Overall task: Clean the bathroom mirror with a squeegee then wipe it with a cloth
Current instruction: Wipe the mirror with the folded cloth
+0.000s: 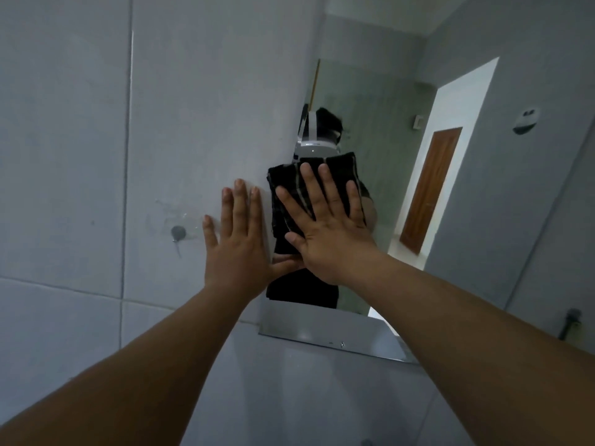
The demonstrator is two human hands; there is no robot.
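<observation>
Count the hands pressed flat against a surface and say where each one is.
2. The left hand lies flat on the tiled wall beside the mirror; the right hand presses the dark cloth against the mirror.

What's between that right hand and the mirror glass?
A dark striped cloth. The head view shows the right hand pressing it flat against the mirror, fingers spread.

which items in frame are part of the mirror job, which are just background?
In the job:
mirror
dark striped cloth, pressed flat on the glass by the right hand
left hand, flat on the tiled wall beside the mirror's edge

Background:
wall hook
wall fitting
No squeegee in view.
</observation>
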